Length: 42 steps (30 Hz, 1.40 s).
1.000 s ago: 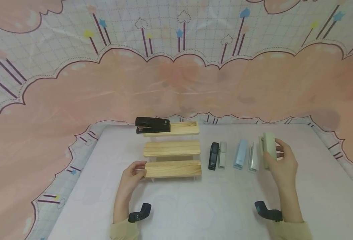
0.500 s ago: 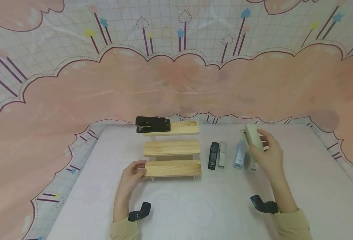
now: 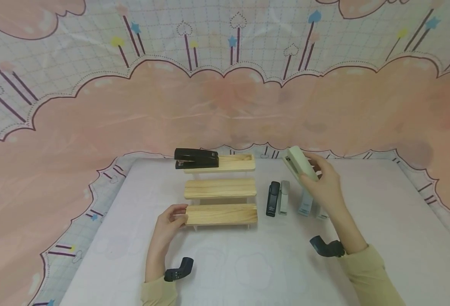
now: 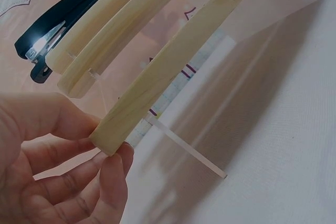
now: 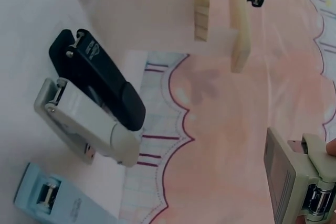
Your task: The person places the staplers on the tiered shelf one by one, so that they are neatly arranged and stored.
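Observation:
My left hand pinches the left end of the lowest wooden board of a three-step shelf, thumb and fingers at its edge. My right hand holds a pale green stapler tilted in the air, right of the shelf's top step; only its end shows in the right wrist view. On the top step's left part lies a large black stapler, overhanging the end. Below the raised stapler stand a small black stapler, a light grey stapler and a light blue stapler.
Another pale stapler is mostly hidden by my right hand and forearm. The middle board bears nothing. A white cloth covers the table, and a patterned peach curtain hangs behind it.
My right hand has lifted the pale green stapler off the table's right side and carried it left and up, tilting it. The left hand stays on the lowest board.

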Each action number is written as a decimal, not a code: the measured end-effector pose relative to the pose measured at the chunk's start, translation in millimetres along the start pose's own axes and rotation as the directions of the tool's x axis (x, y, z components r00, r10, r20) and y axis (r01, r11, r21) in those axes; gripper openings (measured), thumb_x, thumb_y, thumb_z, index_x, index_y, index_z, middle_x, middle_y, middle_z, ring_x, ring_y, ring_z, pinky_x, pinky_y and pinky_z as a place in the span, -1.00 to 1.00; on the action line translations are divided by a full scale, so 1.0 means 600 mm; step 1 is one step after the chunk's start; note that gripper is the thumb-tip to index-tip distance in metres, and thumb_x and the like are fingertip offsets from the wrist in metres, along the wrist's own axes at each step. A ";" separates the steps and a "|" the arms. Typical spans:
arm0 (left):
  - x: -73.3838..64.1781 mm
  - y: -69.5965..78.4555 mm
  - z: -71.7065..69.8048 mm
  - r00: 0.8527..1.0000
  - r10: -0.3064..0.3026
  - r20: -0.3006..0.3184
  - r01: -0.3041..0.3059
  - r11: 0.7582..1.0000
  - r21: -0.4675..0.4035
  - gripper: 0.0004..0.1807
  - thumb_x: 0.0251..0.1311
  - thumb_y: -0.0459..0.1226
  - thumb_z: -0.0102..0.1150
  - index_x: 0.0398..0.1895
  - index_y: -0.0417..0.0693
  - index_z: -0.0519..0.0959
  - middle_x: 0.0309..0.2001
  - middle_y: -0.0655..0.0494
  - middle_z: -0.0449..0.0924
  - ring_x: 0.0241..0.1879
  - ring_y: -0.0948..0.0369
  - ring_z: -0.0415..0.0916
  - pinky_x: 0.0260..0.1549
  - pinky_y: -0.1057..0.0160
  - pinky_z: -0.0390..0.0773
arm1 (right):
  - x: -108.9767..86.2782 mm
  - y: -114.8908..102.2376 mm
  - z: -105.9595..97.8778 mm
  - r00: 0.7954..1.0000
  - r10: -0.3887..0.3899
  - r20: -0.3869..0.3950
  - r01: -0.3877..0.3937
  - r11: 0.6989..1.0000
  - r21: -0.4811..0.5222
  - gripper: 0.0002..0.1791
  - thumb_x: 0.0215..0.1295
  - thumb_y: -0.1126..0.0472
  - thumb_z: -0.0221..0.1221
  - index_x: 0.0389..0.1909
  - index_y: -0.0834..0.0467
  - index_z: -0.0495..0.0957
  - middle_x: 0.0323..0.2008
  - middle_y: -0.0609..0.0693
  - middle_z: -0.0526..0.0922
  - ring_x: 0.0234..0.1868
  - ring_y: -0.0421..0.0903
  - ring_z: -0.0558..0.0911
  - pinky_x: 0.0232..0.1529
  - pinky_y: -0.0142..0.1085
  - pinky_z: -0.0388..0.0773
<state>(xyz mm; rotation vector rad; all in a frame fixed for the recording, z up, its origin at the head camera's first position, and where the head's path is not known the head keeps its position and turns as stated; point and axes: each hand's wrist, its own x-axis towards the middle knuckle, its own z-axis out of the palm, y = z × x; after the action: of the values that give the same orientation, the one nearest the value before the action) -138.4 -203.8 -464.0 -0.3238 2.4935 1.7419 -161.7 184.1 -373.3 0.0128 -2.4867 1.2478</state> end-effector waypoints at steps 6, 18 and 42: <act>0.000 0.000 0.001 1.000 -0.004 0.004 0.004 1.000 -0.018 -0.57 0.17 -0.45 0.05 0.16 -0.23 0.47 0.07 -0.19 0.50 -0.17 0.27 0.53 -0.27 0.45 0.55 | 0.018 -0.012 0.013 0.998 -0.025 0.052 0.024 0.999 0.027 -0.36 0.11 0.31 0.15 0.30 0.05 0.38 0.08 0.20 0.56 -0.10 -0.04 0.45 -0.18 -0.25 0.44; 0.000 0.004 0.003 1.000 -0.014 -0.017 0.014 1.000 -0.019 -0.58 0.16 -0.45 0.07 0.14 -0.23 0.48 0.05 -0.19 0.50 -0.18 0.25 0.53 -0.28 0.43 0.57 | 0.052 -0.044 0.047 0.991 -0.065 0.116 0.054 0.994 0.096 -0.40 0.10 0.30 0.13 0.25 0.10 0.42 0.03 0.19 0.58 -0.16 0.01 0.50 -0.25 -0.28 0.49; -0.001 0.009 0.007 1.000 -0.006 -0.022 0.005 1.000 -0.028 -0.59 0.17 -0.45 0.09 0.13 -0.23 0.49 0.05 -0.20 0.51 -0.20 0.27 0.52 -0.26 0.40 0.57 | 0.110 -0.067 0.110 0.911 -0.314 0.268 0.267 0.943 0.199 -0.44 0.15 0.37 0.13 0.24 0.18 0.43 0.08 0.18 0.54 0.00 0.04 0.46 -0.05 -0.11 0.48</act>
<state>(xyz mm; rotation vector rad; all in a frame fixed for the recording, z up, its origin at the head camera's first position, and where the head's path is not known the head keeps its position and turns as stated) -139.2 -198.0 -460.2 -0.3534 2.4823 1.7828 -237.2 118.2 -357.2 0.6345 -2.4947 1.3888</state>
